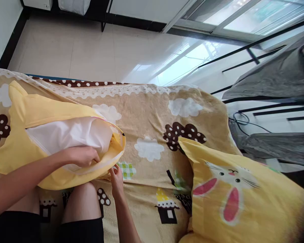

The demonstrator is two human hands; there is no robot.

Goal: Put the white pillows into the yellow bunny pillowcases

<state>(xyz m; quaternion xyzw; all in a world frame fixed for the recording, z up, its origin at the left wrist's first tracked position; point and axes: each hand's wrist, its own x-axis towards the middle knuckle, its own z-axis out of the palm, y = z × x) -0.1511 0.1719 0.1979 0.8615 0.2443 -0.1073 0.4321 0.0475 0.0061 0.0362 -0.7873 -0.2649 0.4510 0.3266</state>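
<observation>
A yellow pillowcase [58, 106] lies at the left on the bed, partly over my knees. Its long opening gapes, and a white inner pillow [71, 133] shows inside. My left hand [84, 157] reaches into the opening near the lower rim, fingers curled down on the white fabric; the fingertips are mostly hidden. At the case's right end, my right hand [117, 177] pinches the outer lower edge between thumb and fingers. A fold of yellow lining bunches just inside that end.
A second yellow pillow [218, 199] with a printed rabbit lies at the right. Beneath everything spreads a beige patterned blanket [147, 118]. Black metal rails [253, 55] with grey cloth [276, 74] stand at the right. Beyond the bed is a tiled floor [91, 50].
</observation>
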